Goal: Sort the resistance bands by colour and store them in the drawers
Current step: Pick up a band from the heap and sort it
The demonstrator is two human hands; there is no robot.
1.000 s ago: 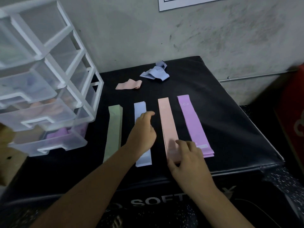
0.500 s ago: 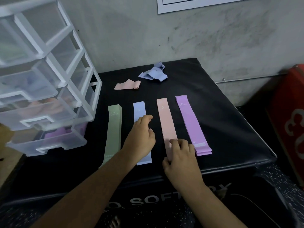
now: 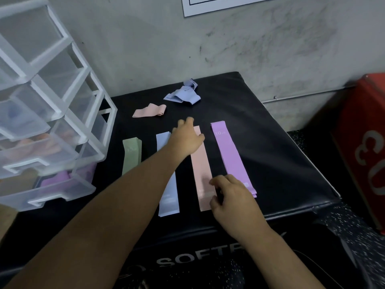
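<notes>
Lying side by side on the black box (image 3: 281, 163) are 4 flat strips: a green band (image 3: 131, 157), a blue band (image 3: 168, 203), a pink band (image 3: 201, 170) and a purple band (image 3: 229, 155). The left hand (image 3: 187, 139) hovers over the far ends of blue and pink, fingers loosely spread, holding nothing. The right hand (image 3: 233, 199) rests at the near ends of pink and purple, fingers bent; whether it pinches one I cannot tell. Farther back lie a folded pink band (image 3: 149, 111) and a crumpled blue heap (image 3: 183, 95). The drawers (image 3: 52, 113) stand at left, the lowest holding purple.
</notes>
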